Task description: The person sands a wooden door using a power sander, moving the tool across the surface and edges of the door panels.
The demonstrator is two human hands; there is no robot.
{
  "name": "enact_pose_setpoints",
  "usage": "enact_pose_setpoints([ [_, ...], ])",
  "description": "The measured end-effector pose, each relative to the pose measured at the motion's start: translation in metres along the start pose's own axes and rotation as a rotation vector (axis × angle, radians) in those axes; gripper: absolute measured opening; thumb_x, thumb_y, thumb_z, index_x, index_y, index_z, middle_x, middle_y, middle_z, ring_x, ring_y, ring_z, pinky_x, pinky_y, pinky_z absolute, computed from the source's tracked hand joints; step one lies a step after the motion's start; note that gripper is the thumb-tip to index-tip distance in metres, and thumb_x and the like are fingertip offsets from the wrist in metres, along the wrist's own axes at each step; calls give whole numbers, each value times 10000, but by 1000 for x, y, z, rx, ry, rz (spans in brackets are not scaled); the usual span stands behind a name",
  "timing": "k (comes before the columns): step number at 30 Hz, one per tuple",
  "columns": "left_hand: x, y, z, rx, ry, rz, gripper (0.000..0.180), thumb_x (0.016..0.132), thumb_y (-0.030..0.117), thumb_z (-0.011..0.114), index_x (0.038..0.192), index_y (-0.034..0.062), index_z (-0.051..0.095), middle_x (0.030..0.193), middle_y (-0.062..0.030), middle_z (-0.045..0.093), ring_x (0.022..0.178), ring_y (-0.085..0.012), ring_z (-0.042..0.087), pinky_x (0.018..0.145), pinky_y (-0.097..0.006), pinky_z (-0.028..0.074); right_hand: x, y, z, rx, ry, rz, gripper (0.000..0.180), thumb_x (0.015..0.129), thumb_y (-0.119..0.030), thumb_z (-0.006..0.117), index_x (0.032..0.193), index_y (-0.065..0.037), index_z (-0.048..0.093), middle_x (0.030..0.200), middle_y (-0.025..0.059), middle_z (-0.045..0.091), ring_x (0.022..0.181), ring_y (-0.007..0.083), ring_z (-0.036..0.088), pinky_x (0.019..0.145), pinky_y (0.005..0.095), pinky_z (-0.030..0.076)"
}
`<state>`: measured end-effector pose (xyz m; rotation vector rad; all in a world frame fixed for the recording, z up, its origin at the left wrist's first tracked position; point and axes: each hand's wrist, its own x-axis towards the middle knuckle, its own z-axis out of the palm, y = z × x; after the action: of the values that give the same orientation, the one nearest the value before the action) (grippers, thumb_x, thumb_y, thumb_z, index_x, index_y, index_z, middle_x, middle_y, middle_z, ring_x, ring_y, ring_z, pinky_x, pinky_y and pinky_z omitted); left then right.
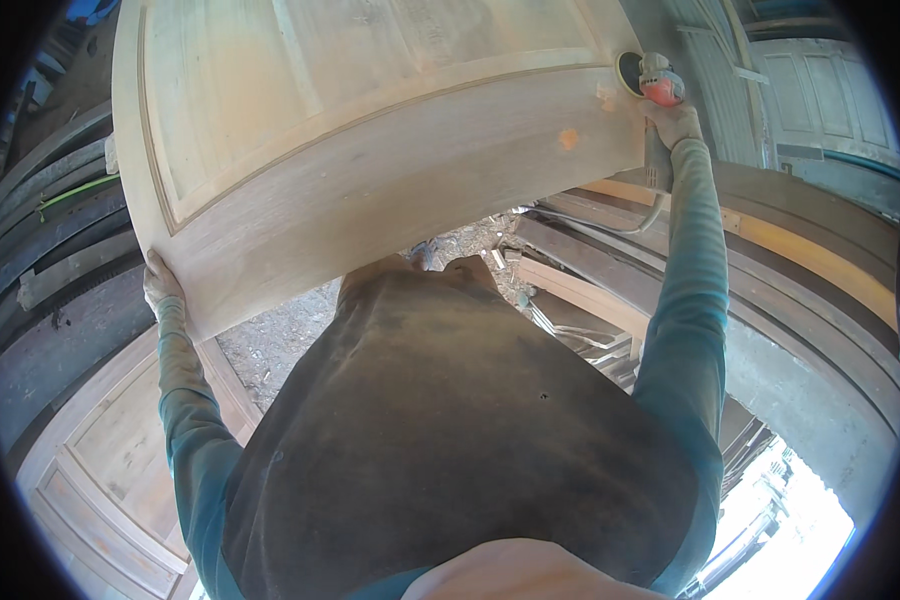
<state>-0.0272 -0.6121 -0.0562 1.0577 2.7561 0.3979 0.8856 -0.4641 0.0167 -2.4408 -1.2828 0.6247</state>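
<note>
gripping door panel (390, 140) edge, left hand (160, 285), right hand (675, 120) on sander (650, 78)

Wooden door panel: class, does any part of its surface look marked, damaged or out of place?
Yes. The wooden door panel carries two pale orange patches on its lower rail, near the right hand and the sander. They differ from the surrounding grain, like filler or repairs. The left hand grips the panel's corner.

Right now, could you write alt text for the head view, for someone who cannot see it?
A person's right hand presses a red power sander against the edge of a pale panelled wooden door, while the left hand grips the door's opposite edge. Dark timber planks lie around.
</note>
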Motion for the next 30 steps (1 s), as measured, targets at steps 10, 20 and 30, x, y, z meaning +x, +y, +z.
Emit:
enact_pose_setpoints([
  [10,4,-2,3,30,0,11,844,976,708,322,1179,-23,691,1127,-299,690,1108,-479,639,947,-527,496,2,23,-2,10,-21,35,656,643,-462,831,1066,32,742,990,202,746,965,306,733,845,385,552],
  [20,10,-1,6,55,11,1,859,963,727,315,1182,-10,697,1138,-299,686,1120,-476,635,952,-537,487,-2,16,1,79,-46,19,452,715,-349,815,1008,-12,742,849,105,737,788,209,711,700,360,547],
  [30,6,7,4,31,-1,0,870,953,738,319,1180,-11,699,1150,-300,683,1126,-474,632,965,-529,484,-39,-25,7,113,-71,-102,489,736,-368,814,1027,12,713,860,89,728,732,192,693,698,361,549],
])
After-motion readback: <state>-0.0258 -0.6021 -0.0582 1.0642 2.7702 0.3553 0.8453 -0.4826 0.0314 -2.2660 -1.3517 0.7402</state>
